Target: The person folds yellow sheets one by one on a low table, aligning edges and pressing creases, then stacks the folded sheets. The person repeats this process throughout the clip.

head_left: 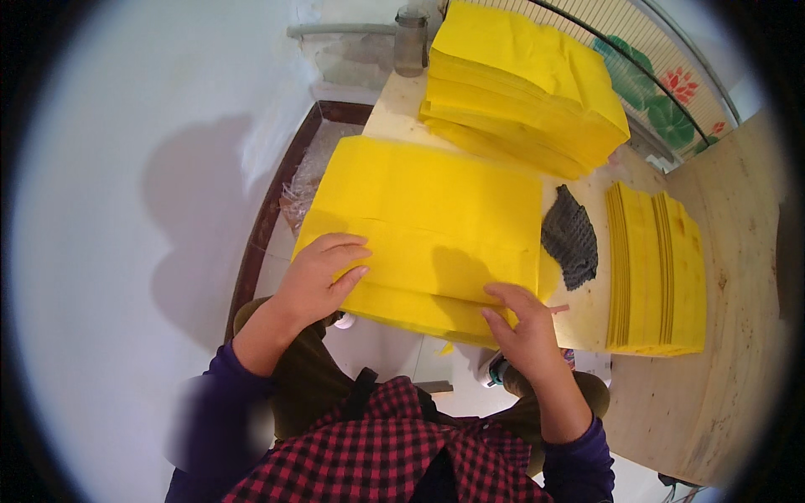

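Note:
A wide yellow sheet (419,193), felt-like and creased, lies over the near part of the wooden table. Along its near side runs a fold, with a narrow strip (402,308) of the same yellow material below it. My left hand (314,277) rests at the sheet's near left, fingers stretched out and thumb apart. At the near right corner, my right hand (524,327) has its thumb and forefinger spread at the fold. Neither hand shows a grip on the sheet; the outer fingers of the right hand are hidden.
A tall stack of yellow sheets (520,84) stands at the back, beside a glass jar (411,42). Folded yellow bundles (656,268) stand on the right. Between them and the sheet lies a dark grey textured cloth (570,239). A white wall (126,210) rises on the left.

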`<state>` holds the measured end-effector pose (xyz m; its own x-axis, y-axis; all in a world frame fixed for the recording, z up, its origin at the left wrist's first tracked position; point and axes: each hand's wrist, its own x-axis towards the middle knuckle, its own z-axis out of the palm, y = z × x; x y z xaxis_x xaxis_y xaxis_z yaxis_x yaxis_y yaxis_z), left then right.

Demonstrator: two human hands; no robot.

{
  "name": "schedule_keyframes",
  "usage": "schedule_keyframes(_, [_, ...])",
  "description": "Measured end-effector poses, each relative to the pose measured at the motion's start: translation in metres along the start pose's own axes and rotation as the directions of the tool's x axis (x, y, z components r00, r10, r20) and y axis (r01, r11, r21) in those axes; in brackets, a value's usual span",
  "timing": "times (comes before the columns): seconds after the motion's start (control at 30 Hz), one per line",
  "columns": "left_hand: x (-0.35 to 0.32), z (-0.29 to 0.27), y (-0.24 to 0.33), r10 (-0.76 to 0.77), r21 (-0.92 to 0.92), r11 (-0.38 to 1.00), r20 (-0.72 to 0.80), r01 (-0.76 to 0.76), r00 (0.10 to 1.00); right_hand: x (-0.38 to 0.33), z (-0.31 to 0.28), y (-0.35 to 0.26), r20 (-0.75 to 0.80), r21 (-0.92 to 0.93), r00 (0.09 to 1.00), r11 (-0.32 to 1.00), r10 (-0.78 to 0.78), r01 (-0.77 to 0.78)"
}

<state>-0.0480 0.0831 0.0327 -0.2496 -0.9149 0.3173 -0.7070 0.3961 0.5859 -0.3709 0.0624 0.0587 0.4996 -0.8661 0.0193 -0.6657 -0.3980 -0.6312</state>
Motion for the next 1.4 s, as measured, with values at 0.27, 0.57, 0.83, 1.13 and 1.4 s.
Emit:
schedule_keyframes(0.27, [-0.041, 0.014, 0.022, -0.641, -0.862, -0.153, 0.458, 0.483, 0.615, -0.033, 0.03, -0.01, 0.258, 0.964, 0.808, -0.197, 0.53, -0.178])
schedule_keyframes(0.57, [-0.054, -0.011, 0.0, -0.71, -0.922, -0.327, 0.386, 0.209, 0.589, -0.035, 0.023, 0.002, 0.112, 0.974, 0.795, -0.226, 0.596, 0.032])
schedule_keyframes(0.83, [-0.053, -0.018, -0.005, -0.732, -0.923, -0.309, 0.384, 0.227, 0.563, -0.016, 0.01, 0.019, 0.164, 0.982, 0.729, -0.044, 0.665, -0.182])
schedule_keyframes(1.13, [-0.049, -0.019, -0.017, -0.722, -0.939, -0.238, 0.341, 0.247, 0.601, -0.007, -0.003, 0.027, 0.2, 0.956, 0.699, 0.021, 0.687, -0.293])
schedule_keyframes(1.4, [-0.023, -0.027, -0.055, -0.778, -0.927, -0.124, 0.313, 0.355, 0.545, -0.007, -0.015, 0.033, 0.282, 0.901, 0.751, 0.105, 0.598, -0.422])
